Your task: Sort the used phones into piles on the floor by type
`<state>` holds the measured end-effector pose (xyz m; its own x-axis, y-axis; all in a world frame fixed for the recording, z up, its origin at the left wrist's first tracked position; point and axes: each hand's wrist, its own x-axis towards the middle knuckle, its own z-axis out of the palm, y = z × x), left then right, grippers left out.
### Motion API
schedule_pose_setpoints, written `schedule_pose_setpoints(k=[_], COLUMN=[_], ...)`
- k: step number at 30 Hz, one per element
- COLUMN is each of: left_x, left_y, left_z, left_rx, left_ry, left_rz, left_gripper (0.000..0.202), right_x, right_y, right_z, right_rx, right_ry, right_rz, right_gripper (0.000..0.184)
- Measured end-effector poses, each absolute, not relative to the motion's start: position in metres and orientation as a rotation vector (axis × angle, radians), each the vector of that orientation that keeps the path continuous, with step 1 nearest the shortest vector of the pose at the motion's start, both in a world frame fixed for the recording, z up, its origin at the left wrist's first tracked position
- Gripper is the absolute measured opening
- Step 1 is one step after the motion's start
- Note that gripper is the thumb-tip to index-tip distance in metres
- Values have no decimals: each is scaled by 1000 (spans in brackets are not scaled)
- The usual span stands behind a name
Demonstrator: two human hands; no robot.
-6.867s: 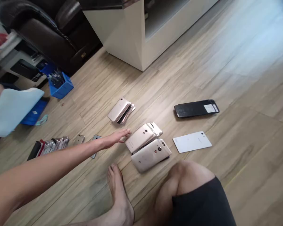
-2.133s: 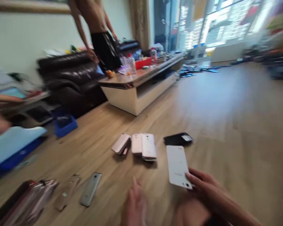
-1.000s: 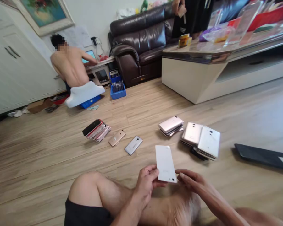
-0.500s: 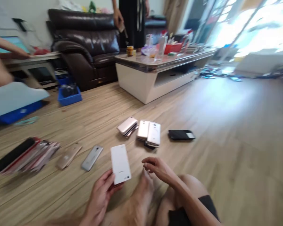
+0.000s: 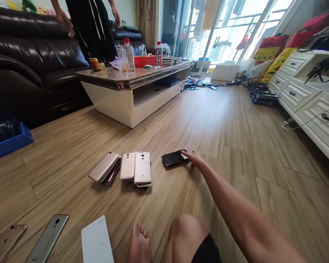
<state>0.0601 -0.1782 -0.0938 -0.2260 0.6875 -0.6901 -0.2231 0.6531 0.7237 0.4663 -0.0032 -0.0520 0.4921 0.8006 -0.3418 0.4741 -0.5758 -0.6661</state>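
Observation:
My right hand (image 5: 196,159) is stretched far out over the wooden floor, fingers extended and touching the right end of a black phone (image 5: 174,157) that lies flat. A white phone (image 5: 97,241) lies on the floor at the bottom edge, near my bare foot (image 5: 138,245). My left hand is out of view. To the left of the black phone sit a slanted stack of gold phones (image 5: 104,167) and two pale stacks side by side (image 5: 136,169).
A grey phone (image 5: 48,239) and a gold phone (image 5: 6,243) lie at the bottom left. A low white coffee table (image 5: 131,98) with bottles stands behind, beside a dark sofa (image 5: 30,69) and a standing person (image 5: 90,25). White drawers (image 5: 309,109) line the right wall. A blue bin (image 5: 8,140) is at the left.
The white phone has left my left hand and now lies on the floor. My right hand has reached out from near my knee to the black phone. The view has swung right.

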Motion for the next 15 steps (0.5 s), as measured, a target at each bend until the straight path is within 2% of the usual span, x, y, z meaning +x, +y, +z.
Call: schedule_pose_setpoints(k=[5, 8, 11, 15], left_x=[107, 107, 106, 57], left_y=[-166, -169, -172, -179], left_z=[-122, -123, -115, -87], left_rx=[296, 285, 346, 395], left_ry=[1399, 1404, 1432, 1780], left_rz=[857, 878, 874, 927], left_gripper=[32, 36, 40, 43], right_x=[476, 481, 483, 476], right_y=[45, 52, 40, 8], right_z=[-63, -63, -63, -64], right_rx=[-2480, -2485, -2412, -2307], right_ry=[-1253, -1414, -1601, -1859], right_rz=[919, 1064, 1120, 979], right_gripper=[83, 72, 59, 57])
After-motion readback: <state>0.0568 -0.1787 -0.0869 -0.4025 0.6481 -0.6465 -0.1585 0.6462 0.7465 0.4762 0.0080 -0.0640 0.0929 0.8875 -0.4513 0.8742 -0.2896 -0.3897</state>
